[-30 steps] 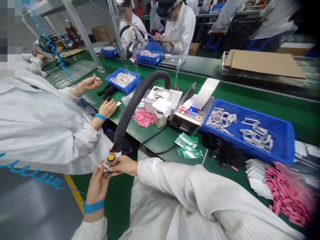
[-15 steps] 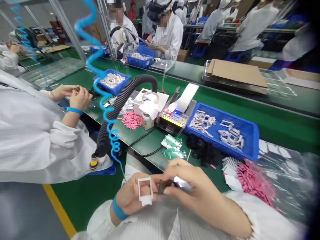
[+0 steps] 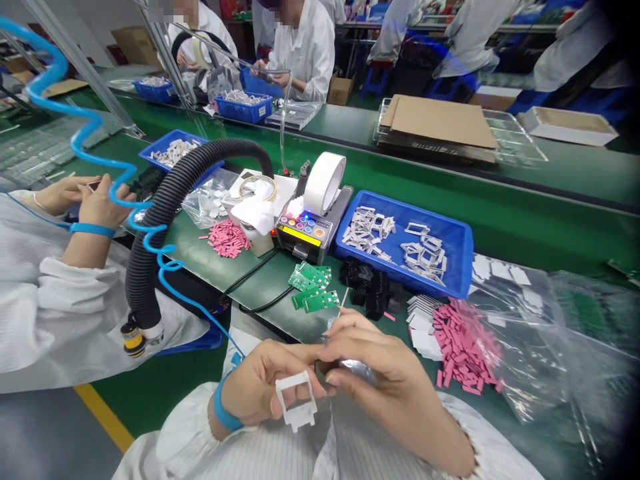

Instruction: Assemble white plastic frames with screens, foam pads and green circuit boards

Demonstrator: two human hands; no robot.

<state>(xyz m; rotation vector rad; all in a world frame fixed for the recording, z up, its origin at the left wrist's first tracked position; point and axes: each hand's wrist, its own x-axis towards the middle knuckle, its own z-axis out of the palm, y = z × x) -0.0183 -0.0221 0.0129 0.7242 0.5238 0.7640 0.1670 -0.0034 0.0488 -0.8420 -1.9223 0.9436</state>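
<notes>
Frame of white plastic (image 3: 300, 417), rectangular and open-centred, gripped by its left side between thumb and fingers of the left hand (image 3: 255, 387), low in the foreground, tabbed end downward. Blue wristband (image 3: 223, 409) on the same arm. Right hand (image 3: 390, 387) just beside, thumb and fingertips closed on small dark piece (image 3: 327, 367), largely hidden; glossy silvery material (image 3: 361, 369) beneath its fingers, whether held or not impossible to tell. Beyond, on the green counter (image 3: 260, 290): to the right, pink strips (image 3: 463, 357) heaped beside fanned white cards (image 3: 424, 330) and clear plastic bags (image 3: 530, 373); in the centre, green circuit boards (image 3: 315, 299) overlapping, near black parts (image 3: 375, 293). To the left, ribbed black hose (image 3: 141, 267) arched down to a yellow-and-black nozzle (image 3: 133, 341), with coiled blue tube (image 3: 65, 108) in front. Farther back, smaller pink heap (image 3: 228, 239), bottle (image 3: 261, 241) draped with white cloth (image 3: 257, 212), push-button unit (image 3: 303, 233) bearing a roll of white tape (image 3: 319, 185), and blue tray (image 3: 461, 275) holding further white frames (image 3: 369, 230). At left, co-worker's hands (image 3: 104, 205) close around a small dark object (image 3: 93, 187), too small to identify. At the back, cardboard sheets (image 3: 440, 123) stacked flat, and people in white coats (image 3: 310, 50).
</notes>
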